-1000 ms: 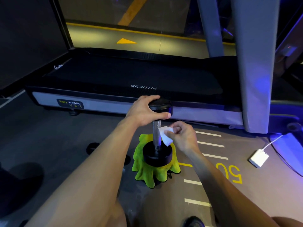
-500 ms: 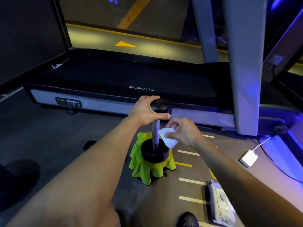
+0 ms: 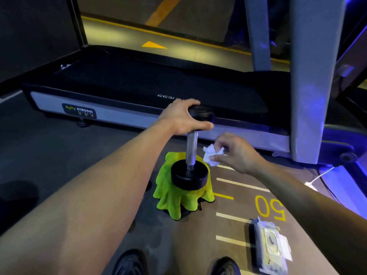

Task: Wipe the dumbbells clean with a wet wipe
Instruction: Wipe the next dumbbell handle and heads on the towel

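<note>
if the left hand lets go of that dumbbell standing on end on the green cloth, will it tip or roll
Probably tippy: the dumbbell stands upright on a soft, bunched green cloth, steadied only by the left hand gripping its top. Its round ends suggest it would roll once down. It looks heavy for its size.

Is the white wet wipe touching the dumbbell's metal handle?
No: the crumpled white wet wipe, pinched in the right hand, sits clear to the right of the upright black dumbbell's metal handle.
</note>
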Motion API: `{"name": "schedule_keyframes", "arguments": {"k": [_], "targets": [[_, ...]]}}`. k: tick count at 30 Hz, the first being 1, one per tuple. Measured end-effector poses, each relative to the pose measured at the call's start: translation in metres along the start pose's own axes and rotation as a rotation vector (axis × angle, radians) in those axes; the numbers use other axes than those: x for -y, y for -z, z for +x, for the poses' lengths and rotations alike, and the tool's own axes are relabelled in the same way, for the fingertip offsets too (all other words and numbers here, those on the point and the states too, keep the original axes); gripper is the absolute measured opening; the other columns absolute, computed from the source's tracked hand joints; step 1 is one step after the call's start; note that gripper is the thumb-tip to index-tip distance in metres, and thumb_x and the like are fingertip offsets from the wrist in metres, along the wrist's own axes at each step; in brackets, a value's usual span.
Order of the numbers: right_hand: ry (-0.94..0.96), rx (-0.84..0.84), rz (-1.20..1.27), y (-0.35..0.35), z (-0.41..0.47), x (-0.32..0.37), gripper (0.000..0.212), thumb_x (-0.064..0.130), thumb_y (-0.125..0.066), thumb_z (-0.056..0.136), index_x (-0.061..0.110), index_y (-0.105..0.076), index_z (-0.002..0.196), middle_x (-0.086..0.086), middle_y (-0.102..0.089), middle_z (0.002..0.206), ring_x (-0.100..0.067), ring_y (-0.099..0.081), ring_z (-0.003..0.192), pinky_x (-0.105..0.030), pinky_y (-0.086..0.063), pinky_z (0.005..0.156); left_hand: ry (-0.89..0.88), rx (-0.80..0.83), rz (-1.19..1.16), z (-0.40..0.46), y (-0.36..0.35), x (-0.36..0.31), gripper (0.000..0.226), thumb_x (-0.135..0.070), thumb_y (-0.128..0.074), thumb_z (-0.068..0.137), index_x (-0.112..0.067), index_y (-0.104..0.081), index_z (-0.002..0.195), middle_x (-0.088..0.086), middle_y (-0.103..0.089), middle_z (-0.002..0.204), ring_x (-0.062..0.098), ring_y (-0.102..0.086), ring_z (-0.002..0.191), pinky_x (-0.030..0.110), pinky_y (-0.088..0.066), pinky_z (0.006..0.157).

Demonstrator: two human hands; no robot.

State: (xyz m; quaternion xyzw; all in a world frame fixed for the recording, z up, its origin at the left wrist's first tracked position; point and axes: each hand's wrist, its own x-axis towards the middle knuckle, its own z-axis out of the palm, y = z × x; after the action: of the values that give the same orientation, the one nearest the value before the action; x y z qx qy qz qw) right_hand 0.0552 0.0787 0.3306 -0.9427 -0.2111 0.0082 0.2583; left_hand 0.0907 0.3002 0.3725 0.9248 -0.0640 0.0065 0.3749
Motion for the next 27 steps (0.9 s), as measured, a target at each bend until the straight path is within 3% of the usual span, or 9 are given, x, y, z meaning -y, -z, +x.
{"name": "schedule_keyframes", "arguments": {"k": [2,4,6,9,14,16,20,24,27], "targets": [[-0.044,-0.002,0.130,-0.008,0.004,-0.009,0.023,0.015,-0.080,0.086,0.028,-0.062,0.086,0.006,-0.060,0.074,-0.006,-0.051,0.065,-0.033,-0.043,0.065,0.007,-0.007,-0.012,0.004,-0.002,0.000,0.119,-0.092,-0.066,0.034,-0.042,-0.059,0.142,-0.003,-0.063,0.140,0.018,-0.060,0.131,0.038,-0.047,0.115],[-0.081,0.020,0.316,-0.020,0.007,-0.017,0.015,0.008,-0.072,0.093,0.020,-0.070,0.102,-0.005,-0.069,0.085,-0.012,-0.058,0.072,-0.038,-0.053,0.071,0.013,-0.023,-0.016,0.006,-0.004,0.000,0.113,-0.091,-0.070,0.036,-0.044,-0.060,0.139,-0.006,-0.065,0.137,0.017,-0.061,0.128,0.040,-0.048,0.113],[-0.107,0.001,0.407,-0.031,0.009,-0.025,0.009,0.009,-0.068,0.097,0.017,-0.072,0.097,-0.014,-0.069,0.087,-0.017,-0.058,0.074,-0.042,-0.053,0.069,0.010,-0.036,0.000,0.007,-0.005,0.001,0.105,-0.086,-0.079,0.047,-0.043,-0.060,0.140,-0.006,-0.064,0.139,0.018,-0.061,0.129,0.040,-0.048,0.113],[-0.081,-0.070,0.327,-0.043,0.011,-0.037,0.006,0.018,-0.072,0.093,0.018,-0.071,0.087,-0.005,-0.067,0.093,-0.013,-0.058,0.075,-0.033,-0.044,0.072,-0.016,-0.055,0.013,0.006,-0.005,0.001,0.093,-0.075,-0.087,0.061,-0.039,-0.060,0.142,-0.008,-0.066,0.138,0.016,-0.062,0.127,0.038,-0.048,0.113],[0.040,-0.075,0.304,-0.037,0.017,-0.038,0.002,0.017,-0.075,0.093,0.018,-0.074,0.095,-0.004,-0.072,0.094,-0.014,-0.068,0.083,-0.036,-0.052,0.077,-0.049,-0.070,0.042,-0.001,-0.006,-0.004,0.090,-0.071,-0.088,0.063,-0.039,-0.061,0.142,-0.010,-0.067,0.136,0.013,-0.062,0.125,0.036,-0.049,0.112],[0.085,-0.083,0.172,-0.035,0.022,-0.041,0.002,0.020,-0.073,0.093,0.021,-0.072,0.095,0.005,-0.072,0.091,-0.006,-0.065,0.078,-0.035,-0.050,0.073,-0.059,-0.078,0.044,-0.003,-0.009,-0.006,0.090,-0.072,-0.088,0.062,-0.040,-0.061,0.141,-0.011,-0.067,0.135,0.012,-0.062,0.124,0.037,-0.050,0.111],[0.055,-0.164,0.200,-0.038,0.029,-0.052,0.007,0.023,-0.069,0.096,0.025,-0.067,0.089,0.017,-0.068,0.077,-0.001,-0.057,0.066,-0.025,-0.045,0.064,-0.072,-0.098,0.040,-0.005,-0.015,-0.008,0.090,-0.074,-0.088,0.059,-0.044,-0.061,0.139,-0.012,-0.065,0.134,0.012,-0.062,0.124,0.039,-0.050,0.110],[-0.077,-0.207,0.274,-0.051,0.037,-0.060,0.009,0.022,-0.065,0.100,0.018,-0.067,0.091,0.002,-0.070,0.084,-0.014,-0.061,0.077,-0.040,-0.050,0.075,-0.092,-0.119,0.037,-0.006,-0.019,-0.008,0.088,-0.075,-0.088,0.058,-0.046,-0.061,0.137,-0.012,-0.065,0.132,0.012,-0.062,0.123,0.039,-0.050,0.110],[-0.213,-0.202,0.575,-0.060,0.042,-0.057,0.026,0.035,-0.061,0.093,0.010,-0.067,0.090,-0.009,-0.072,0.085,-0.020,-0.061,0.079,-0.041,-0.049,0.075,-0.087,-0.122,0.038,-0.003,-0.020,-0.009,0.087,-0.076,-0.087,0.057,-0.048,-0.062,0.136,-0.015,-0.066,0.128,0.010,-0.063,0.120,0.038,-0.052,0.108]]}}
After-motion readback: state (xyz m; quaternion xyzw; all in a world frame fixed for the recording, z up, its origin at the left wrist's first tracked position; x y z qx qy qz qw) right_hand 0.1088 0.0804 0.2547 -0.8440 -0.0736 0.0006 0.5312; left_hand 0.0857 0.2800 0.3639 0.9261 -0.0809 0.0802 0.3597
